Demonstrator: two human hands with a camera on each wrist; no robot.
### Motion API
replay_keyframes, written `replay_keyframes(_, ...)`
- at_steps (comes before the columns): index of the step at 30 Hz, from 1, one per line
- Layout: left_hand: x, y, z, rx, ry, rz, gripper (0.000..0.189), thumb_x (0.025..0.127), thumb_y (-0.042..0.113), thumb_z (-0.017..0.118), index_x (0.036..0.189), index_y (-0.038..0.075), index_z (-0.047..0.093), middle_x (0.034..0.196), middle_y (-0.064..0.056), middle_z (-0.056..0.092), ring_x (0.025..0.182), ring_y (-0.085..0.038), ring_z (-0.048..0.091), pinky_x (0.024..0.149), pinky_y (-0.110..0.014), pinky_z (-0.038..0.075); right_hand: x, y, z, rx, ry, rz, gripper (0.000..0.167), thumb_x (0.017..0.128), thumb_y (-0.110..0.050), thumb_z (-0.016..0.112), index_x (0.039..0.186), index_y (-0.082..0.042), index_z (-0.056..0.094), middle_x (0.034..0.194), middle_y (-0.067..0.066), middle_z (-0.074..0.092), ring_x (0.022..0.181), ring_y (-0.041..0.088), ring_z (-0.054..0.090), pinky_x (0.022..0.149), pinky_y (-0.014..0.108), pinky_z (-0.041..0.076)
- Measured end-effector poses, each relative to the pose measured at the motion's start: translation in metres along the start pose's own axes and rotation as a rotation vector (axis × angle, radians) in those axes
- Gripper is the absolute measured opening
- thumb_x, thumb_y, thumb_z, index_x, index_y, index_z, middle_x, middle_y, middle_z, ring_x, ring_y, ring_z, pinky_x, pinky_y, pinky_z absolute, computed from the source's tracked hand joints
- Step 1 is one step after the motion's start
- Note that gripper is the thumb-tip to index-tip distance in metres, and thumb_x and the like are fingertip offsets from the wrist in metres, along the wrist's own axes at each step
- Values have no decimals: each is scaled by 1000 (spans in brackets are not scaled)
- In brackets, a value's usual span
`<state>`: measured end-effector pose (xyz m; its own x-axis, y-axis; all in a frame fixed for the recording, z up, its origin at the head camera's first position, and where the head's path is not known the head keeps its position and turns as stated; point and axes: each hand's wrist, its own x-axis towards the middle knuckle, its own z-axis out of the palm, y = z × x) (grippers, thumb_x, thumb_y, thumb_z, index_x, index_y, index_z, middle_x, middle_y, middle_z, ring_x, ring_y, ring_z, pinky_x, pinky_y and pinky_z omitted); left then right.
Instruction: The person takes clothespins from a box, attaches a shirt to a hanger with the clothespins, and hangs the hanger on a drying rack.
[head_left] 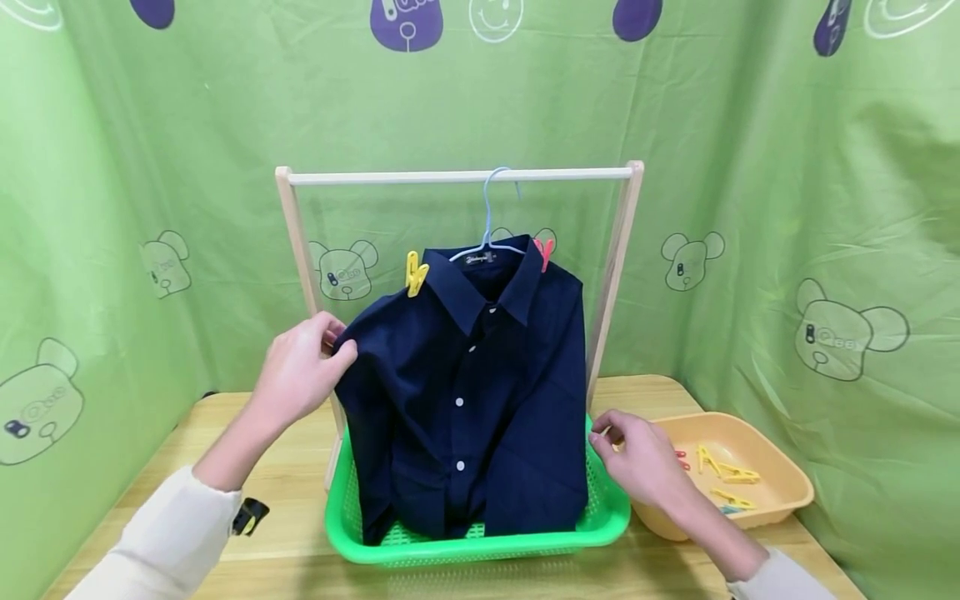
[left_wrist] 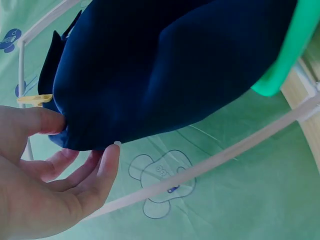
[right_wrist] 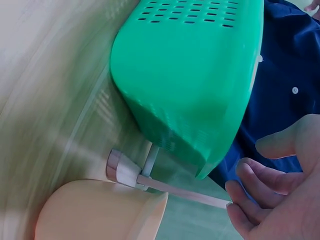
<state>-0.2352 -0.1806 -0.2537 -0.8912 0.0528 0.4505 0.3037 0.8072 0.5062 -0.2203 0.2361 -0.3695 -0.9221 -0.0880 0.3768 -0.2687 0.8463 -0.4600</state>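
Note:
A dark navy button-up shirt [head_left: 510,375] hangs from a light-blue wire hanger [head_left: 487,225]. A yellow clothespin [head_left: 416,275] sits on one shoulder near the collar and a red clothespin [head_left: 544,253] on the other side. My left hand [head_left: 306,367] pinches the shirt at the left shoulder edge; in the left wrist view, thumb and fingers lie on either side of the cloth. Beside the right rim of the green basket [head_left: 480,548], my right hand [head_left: 643,457] holds nothing, its fingers loosely bent. The shirt's lower part lies inside the basket.
A wooden rack with a white bar [head_left: 390,177] carries the hanger. On the right, an orange basin [head_left: 780,492] holds several clothespins [head_left: 738,475]. Everything stands on a wooden table [head_left: 262,467] with green curtains [head_left: 750,125] around it.

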Motion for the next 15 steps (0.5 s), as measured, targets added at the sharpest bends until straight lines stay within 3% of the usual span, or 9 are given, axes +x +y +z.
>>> replay_keyframes(6, -15, -11, -1, -21, -42, -33, 34, 101, 31, 55, 121, 5, 60, 114, -16, 71, 102, -31, 68, 91, -52, 48, -1, 4, -1, -2, -14, 65, 16, 94, -20, 67, 107, -12, 71, 94, 3, 70, 78, 20, 61, 52, 34, 40)
replay_keyframes(8, -19, -17, 0, -24, -43, -43, 33, 101, 31, 55, 120, 5, 60, 113, -15, 72, 102, -31, 68, 90, -52, 48, -1, 5, -1, -12, -4, 64, 19, 94, -21, 68, 109, -11, 71, 98, 6, 71, 86, 26, 64, 56, 40, 42)
replay_keyframes(12, -28, -31, 5, -5, -47, -55, 27, 100, 26, 54, 115, 5, 62, 111, -14, 72, 102, -31, 69, 89, -51, 51, -2, 6, 0, -39, 34, 12, 21, 92, -20, 70, 109, -8, 71, 100, 10, 71, 98, 34, 64, 81, 50, 36)
replay_keyframes(15, -35, -43, 12, 35, -41, -48, 26, 99, 23, 53, 112, 3, 63, 110, -17, 71, 103, -35, 68, 89, -52, 52, -2, 7, 0, -50, 52, -10, 26, 91, -20, 70, 113, -6, 70, 103, 13, 71, 101, 37, 62, 84, 51, 30)
